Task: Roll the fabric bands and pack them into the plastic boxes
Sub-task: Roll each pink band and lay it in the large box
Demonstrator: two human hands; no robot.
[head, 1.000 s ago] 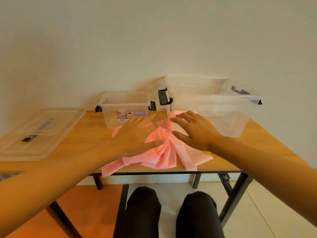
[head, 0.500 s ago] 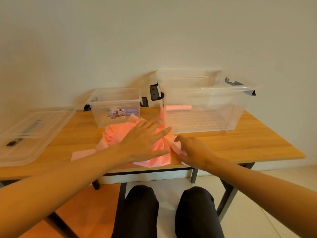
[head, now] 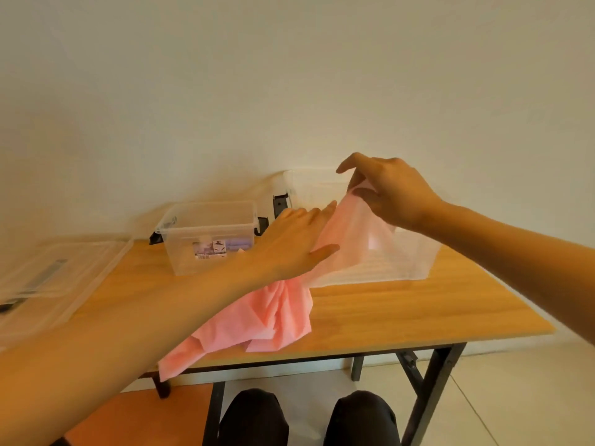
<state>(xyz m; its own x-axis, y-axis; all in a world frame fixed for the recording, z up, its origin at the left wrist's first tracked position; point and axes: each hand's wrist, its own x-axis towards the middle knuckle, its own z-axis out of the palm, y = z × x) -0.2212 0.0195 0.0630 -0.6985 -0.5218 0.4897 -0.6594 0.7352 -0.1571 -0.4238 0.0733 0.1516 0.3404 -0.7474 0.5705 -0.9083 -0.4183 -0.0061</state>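
Observation:
A heap of pink fabric bands (head: 257, 320) lies crumpled on the wooden table (head: 418, 310), one end hanging over the front edge. My right hand (head: 389, 191) pinches one pink band by its end and holds it lifted above the large clear plastic box (head: 415, 262). The band stretches down from it toward the heap. My left hand (head: 296, 246) is flat with straight fingers against the lifted band, above the heap. A small clear plastic box (head: 209, 239) with a label stands behind and to the left.
A clear lid (head: 48, 281) with a dark handle lies at the table's left end. The wall stands right behind the boxes. Black latches stick out from both boxes. My knees show under the table's front edge, between its black metal legs.
My right hand has risen from the table's front edge with one pink band's end, pulling it up over the large box. My left hand has lifted off the heap.

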